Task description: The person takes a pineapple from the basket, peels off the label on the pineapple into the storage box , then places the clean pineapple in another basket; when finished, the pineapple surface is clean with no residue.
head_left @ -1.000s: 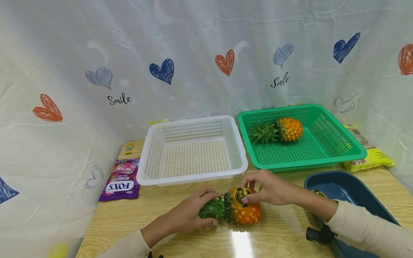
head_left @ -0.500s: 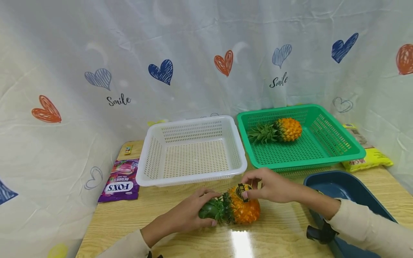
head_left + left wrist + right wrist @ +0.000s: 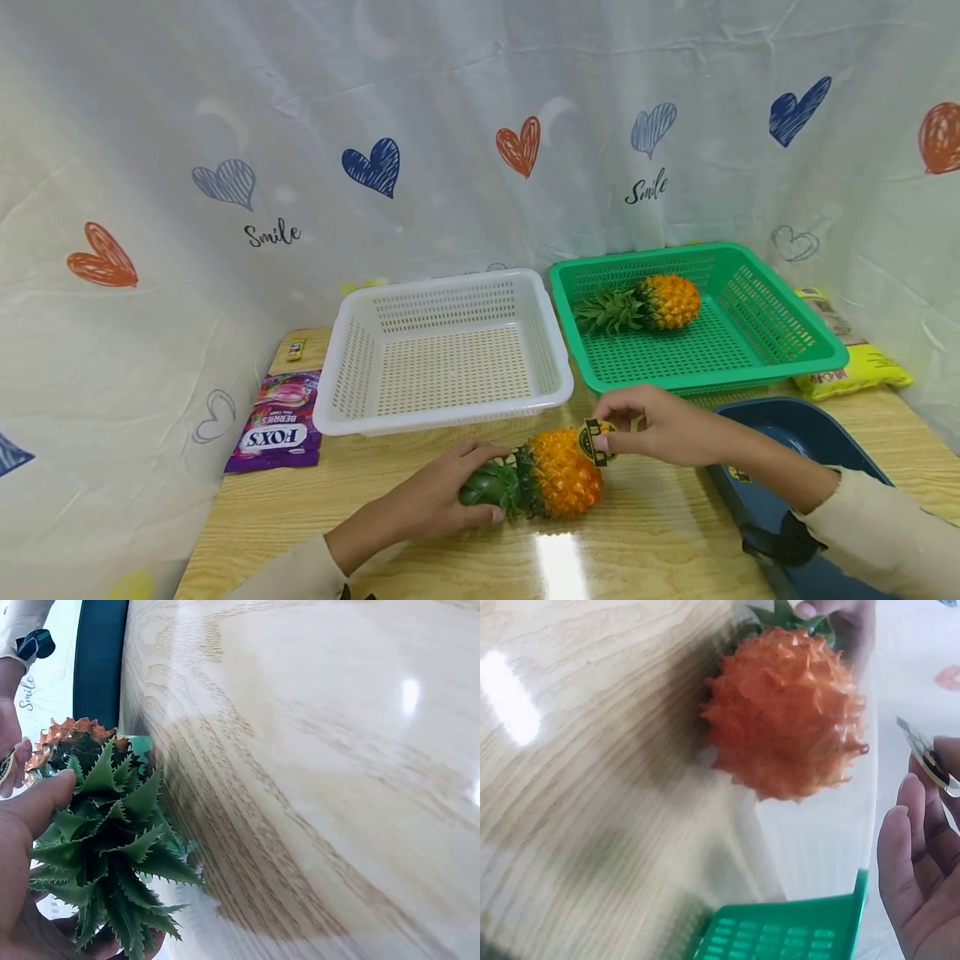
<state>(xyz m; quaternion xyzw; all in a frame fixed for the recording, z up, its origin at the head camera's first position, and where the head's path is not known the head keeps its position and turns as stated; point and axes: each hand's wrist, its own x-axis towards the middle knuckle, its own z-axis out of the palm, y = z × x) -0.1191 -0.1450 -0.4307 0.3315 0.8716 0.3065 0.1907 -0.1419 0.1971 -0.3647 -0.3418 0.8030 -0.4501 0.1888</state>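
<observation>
An orange pineapple (image 3: 566, 479) lies on its side on the wooden table, its green crown (image 3: 112, 847) pointing left. My left hand (image 3: 442, 493) grips that crown, with the thumb on the near side. Just off the fruit's right end, my right hand (image 3: 663, 427) pinches a black-and-gold sticker (image 3: 592, 443) between thumb and fingers. In the right wrist view the sticker (image 3: 930, 761) appears edge-on and apart from the spiky orange skin. No label shows on the visible side of the fruit.
Behind the hands stand a white basket (image 3: 444, 410) and a green basket (image 3: 720, 379) with another pineapple (image 3: 673, 302). A blue tub (image 3: 795, 417) is under the right forearm, with a black-and-gold label (image 3: 738, 474) at its edge. Purple candy bag (image 3: 277, 425) left, yellow packet (image 3: 855, 371) right.
The sticker has come off the pineapple's skin as my right hand drew it to the right. My left hand has kept its grip on the crown.
</observation>
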